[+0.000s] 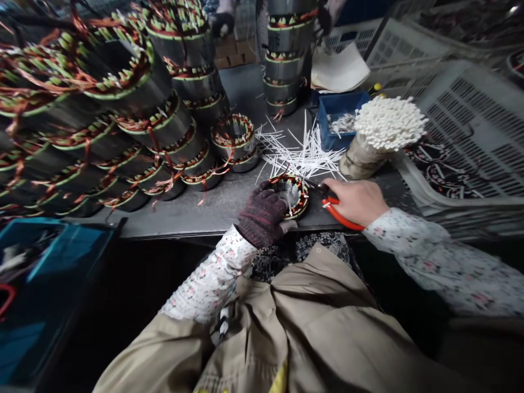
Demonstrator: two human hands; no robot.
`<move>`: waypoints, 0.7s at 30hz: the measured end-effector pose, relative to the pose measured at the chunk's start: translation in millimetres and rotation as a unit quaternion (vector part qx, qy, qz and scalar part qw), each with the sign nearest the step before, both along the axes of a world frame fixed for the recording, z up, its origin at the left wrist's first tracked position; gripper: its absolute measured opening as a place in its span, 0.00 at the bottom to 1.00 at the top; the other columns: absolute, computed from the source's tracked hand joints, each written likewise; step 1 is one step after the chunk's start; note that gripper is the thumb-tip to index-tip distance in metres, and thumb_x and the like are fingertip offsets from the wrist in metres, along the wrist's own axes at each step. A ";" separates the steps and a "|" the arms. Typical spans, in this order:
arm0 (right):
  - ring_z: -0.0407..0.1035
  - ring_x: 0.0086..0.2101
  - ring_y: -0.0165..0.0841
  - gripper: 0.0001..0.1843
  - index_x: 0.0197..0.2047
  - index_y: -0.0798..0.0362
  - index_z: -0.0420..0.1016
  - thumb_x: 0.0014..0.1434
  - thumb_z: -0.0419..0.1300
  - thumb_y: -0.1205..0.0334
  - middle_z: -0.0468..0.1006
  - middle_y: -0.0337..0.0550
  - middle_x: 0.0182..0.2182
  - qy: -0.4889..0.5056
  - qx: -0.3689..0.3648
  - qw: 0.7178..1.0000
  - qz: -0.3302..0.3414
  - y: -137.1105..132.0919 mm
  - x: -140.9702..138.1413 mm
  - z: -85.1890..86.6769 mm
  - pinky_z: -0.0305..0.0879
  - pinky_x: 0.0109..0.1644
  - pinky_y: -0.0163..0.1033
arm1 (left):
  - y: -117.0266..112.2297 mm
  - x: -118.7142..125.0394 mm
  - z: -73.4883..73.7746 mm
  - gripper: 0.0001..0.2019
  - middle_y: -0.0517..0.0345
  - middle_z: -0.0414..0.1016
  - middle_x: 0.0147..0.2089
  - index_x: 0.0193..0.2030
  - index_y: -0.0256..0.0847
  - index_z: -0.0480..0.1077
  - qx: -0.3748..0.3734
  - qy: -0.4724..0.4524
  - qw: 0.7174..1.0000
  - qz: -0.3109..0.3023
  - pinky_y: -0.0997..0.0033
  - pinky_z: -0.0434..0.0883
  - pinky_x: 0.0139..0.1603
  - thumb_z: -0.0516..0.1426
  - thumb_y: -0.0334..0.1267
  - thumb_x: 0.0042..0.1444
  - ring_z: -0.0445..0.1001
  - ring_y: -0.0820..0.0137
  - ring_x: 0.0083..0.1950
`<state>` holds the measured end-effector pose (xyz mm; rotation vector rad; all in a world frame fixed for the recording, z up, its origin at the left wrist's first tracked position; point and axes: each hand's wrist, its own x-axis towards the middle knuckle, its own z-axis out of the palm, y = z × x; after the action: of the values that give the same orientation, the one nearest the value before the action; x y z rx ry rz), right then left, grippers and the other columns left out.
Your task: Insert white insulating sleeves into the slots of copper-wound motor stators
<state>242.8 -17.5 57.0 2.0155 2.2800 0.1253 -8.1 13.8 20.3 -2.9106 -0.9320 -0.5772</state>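
The small wound motor stator (291, 195) is laid on the steel bench top (229, 215), just in front of the body. It is a short round ring of shiny metal and copper wire, and its round hole is turned up and a bit tilted. The ring is gripped at its left side by the left hand (262, 214), which is covered by a dark knit glove with rough, bumpy threads. The gloved fingers are curled over the rim, so the ring is held and not let go.

The right hand (356, 201) is bare and is closed around the red-handled cutters (339, 214). The smooth red handles are held in the palm, and the dark metal tips are pointed left, at the right edge of the ring. The tips are very near the ring, but it cannot be told if they touch it. The ring lies between the two hands and is touched by the glove.

Thin white strips are seen poking out inside the ring. A loose heap of thin white strips (301, 155) is spread just behind it. Rows of bigger wound stators (135, 125), with green bands and copper wires, are stacked to the left.
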 end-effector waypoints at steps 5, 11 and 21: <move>0.74 0.39 0.45 0.27 0.56 0.54 0.77 0.59 0.56 0.50 0.81 0.52 0.40 0.054 -0.001 0.994 0.094 -14.6 23.3 3.6 0.61 0.39 0.43 | 2.1 -0.8 -2.6 0.20 0.49 0.78 0.39 0.39 0.38 0.77 -0.002 -0.007 1.000 -0.012 0.44 0.67 0.67 0.64 0.55 0.55 0.77 0.56 0.48; 0.70 0.34 0.43 0.27 0.55 0.53 0.77 0.55 0.58 0.51 0.80 0.50 0.35 0.034 -0.005 0.993 0.110 -22.9 23.7 3.8 0.57 0.36 0.44 | 2.2 -1.7 -9.0 0.23 0.44 0.79 0.48 0.46 0.37 0.77 -0.010 -0.044 0.999 -0.003 0.44 0.67 0.66 0.65 0.55 0.55 0.75 0.53 0.55; 0.68 0.30 0.41 0.23 0.52 0.50 0.79 0.55 0.59 0.52 0.79 0.49 0.30 0.052 0.006 0.988 0.146 -23.5 11.8 8.3 0.51 0.31 0.43 | -0.4 4.1 -0.5 0.24 0.47 0.79 0.46 0.46 0.39 0.78 -0.021 -0.014 1.000 0.015 0.44 0.65 0.69 0.66 0.58 0.52 0.75 0.54 0.54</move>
<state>254.6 -41.0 65.3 1.7183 2.6342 0.0556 -4.0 13.3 19.8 -2.9270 -1.0021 -0.6045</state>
